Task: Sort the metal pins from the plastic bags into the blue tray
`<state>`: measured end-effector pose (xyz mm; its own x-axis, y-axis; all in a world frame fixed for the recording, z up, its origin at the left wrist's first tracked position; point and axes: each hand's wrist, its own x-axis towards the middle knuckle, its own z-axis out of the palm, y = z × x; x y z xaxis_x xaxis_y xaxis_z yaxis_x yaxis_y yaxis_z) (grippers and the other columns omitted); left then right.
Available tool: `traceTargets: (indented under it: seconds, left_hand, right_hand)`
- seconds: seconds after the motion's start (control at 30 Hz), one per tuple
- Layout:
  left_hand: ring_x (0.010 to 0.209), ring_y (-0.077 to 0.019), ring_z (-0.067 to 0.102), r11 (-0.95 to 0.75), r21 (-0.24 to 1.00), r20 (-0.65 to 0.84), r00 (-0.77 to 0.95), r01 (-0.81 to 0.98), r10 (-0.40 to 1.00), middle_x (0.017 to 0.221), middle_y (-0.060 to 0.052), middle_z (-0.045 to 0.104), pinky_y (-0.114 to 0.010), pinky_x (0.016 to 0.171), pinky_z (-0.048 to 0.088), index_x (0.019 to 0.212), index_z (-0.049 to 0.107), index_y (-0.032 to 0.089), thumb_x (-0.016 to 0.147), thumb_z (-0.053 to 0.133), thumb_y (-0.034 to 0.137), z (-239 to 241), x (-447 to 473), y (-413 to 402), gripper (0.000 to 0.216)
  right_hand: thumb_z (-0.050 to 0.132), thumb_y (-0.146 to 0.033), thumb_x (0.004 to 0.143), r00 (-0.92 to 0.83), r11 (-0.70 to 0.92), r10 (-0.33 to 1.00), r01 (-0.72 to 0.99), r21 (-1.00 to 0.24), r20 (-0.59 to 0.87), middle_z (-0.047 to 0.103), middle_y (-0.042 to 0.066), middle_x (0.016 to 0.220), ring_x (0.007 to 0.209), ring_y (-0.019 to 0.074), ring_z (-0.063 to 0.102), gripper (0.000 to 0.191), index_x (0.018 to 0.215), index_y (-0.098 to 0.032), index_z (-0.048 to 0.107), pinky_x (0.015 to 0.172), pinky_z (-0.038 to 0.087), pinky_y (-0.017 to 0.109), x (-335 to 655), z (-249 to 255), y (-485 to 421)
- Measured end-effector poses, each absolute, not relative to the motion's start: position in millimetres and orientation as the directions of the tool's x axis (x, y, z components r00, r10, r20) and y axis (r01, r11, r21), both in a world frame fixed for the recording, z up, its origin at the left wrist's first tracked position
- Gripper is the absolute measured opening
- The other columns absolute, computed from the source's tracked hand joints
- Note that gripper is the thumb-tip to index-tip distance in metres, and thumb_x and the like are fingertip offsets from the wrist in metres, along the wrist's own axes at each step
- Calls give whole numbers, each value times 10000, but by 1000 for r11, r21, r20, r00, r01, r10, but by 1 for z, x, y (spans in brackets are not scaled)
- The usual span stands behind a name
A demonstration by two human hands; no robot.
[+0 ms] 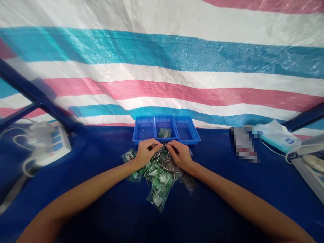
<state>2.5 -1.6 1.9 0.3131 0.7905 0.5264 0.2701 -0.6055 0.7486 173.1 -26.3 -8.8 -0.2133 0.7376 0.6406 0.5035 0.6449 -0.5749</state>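
Observation:
My left hand [146,154] and my right hand [181,156] meet just in front of the bins, thumbs and fingertips pinched close together. A small shiny piece shows between the fingertips, too small to name. Under and between the hands lies a heap of loose thin metal rods [165,162]. Clear and greenish plastic bags [162,180] with pale and metal pieces inside spread towards me. Another small bag [129,155] rests left of my left hand, and a darker bag [189,184] lies below my right wrist.
Three blue bins stand behind the hands: the left bin [136,137] holds a thin rod, the middle bin [165,139] a green bag, and a right bin [188,141]. A power strip [59,143] is far left; a tissue pack [277,135] and a blurred item [244,144] lie right.

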Motion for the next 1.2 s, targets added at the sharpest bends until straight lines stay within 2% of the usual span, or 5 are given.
traceTargets:
  seconds: [0.2,0.5,0.67,0.77,1.2]
  left_hand:
    - [518,-76,505,-708,659,631,325,256,705,687,-28,652,-195,496,395,736,666,141,785,639,253,4,3,0,126]
    - [448,-50,416,-660,725,598,294,200,746,646,-4,579,-181,446,349,786,617,142,835,572,224,2,1,-3,105]
    - [519,-62,465,-698,691,630,317,188,709,738,-30,610,-185,482,372,757,623,140,820,588,199,1,1,-1,93]
    - [547,-73,494,-705,680,632,324,202,704,724,-32,616,-188,495,383,741,633,136,816,594,202,2,2,0,107]
    - [552,-88,526,-683,672,595,342,285,728,777,-48,661,-207,509,414,853,676,163,834,578,249,3,1,-1,131]
  right_hand:
    - [427,-240,910,-213,674,710,483,-559,672,551,1,602,543,105,509,227,729,-177,549,531,395,217,173,-11,-25]
    - [449,-228,876,-166,651,732,458,-606,661,487,-22,523,468,88,439,243,658,-173,540,472,343,217,179,0,-30]
    - [503,-238,841,-141,576,799,457,-678,584,479,-44,520,421,74,421,112,778,-168,564,437,341,200,178,-8,-29]
    - [497,-247,848,-153,579,798,461,-673,582,472,-47,512,423,78,430,117,811,-167,574,441,353,199,175,-10,-28]
    - [480,-270,878,-160,606,771,483,-632,617,659,29,673,537,121,566,187,801,-174,620,529,456,233,174,-14,-25]
